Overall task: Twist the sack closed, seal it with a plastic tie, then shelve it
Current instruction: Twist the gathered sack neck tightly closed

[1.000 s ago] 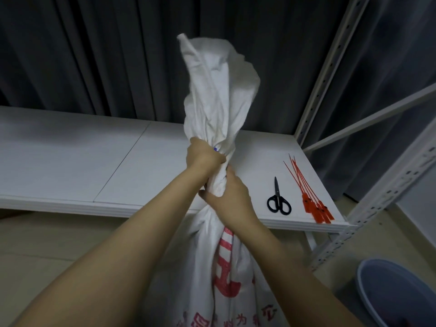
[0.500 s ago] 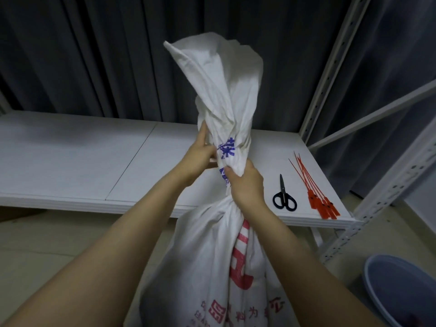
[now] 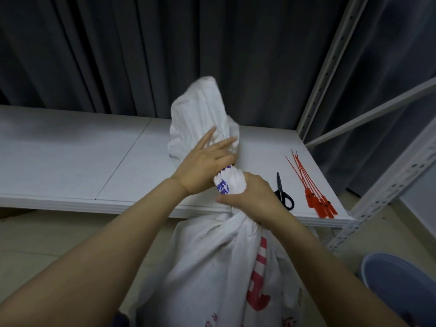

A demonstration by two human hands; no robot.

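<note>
A white woven sack (image 3: 212,267) with red and blue print stands on the floor in front of the white shelf (image 3: 70,161). Its neck is twisted into a rope. My right hand (image 3: 250,197) is closed around that neck just below the blue print. My left hand (image 3: 205,166) lies against the neck above it, fingers stretched out over the loose top of the sack, which flops back over the shelf. A bunch of red plastic ties (image 3: 316,192) lies on the shelf at the right, apart from both hands.
Black-handled scissors (image 3: 283,194) lie on the shelf between the sack and the ties. Grey perforated shelf posts (image 3: 330,64) rise at the right. A blue bin (image 3: 401,286) stands on the floor at the lower right. Dark curtains hang behind.
The loose top of the sack has dropped from upright to bent over the shelf. My left hand has opened and slid over the neck; my right hand keeps its grip, now lower.
</note>
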